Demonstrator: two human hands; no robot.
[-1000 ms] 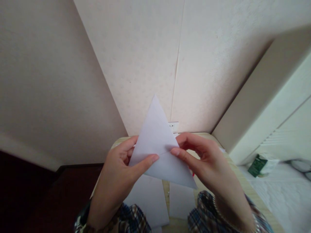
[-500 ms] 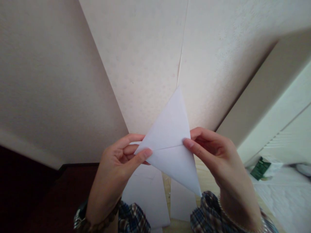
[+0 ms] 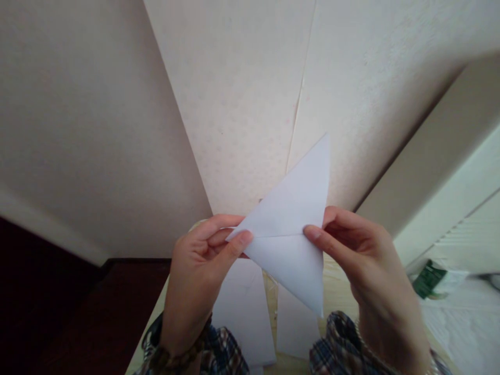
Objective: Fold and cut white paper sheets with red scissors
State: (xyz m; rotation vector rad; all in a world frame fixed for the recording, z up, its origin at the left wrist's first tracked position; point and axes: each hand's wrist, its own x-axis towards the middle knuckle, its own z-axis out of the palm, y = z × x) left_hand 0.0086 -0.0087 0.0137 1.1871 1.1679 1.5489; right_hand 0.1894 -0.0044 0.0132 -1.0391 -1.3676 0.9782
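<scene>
A white sheet of paper [image 3: 291, 208], folded into a triangle with a crease across its middle, is held up above the table between both hands. My left hand [image 3: 209, 260] pinches its left corner, thumb on the near face and fingers behind. At the right edge, my right hand [image 3: 359, 255] grips the paper by the end of the crease, its thumb in front and the fingertips partly hidden behind. One point of the triangle aims up and to the right, another hangs down toward my right sleeve.
Below the hands, a stack of white paper [image 3: 246, 312] and another white sheet [image 3: 297, 325] lie on a light wooden table [image 3: 336, 284]. Patterned wall [image 3: 234, 104] rises close ahead. A green-and-white packet [image 3: 429, 279] rests on a white quilted surface [image 3: 464, 328] at the right.
The folded paper has turned so its upper point leans further right. Both hands keep their pinch and sit slightly more to the right in view, as does the background.
</scene>
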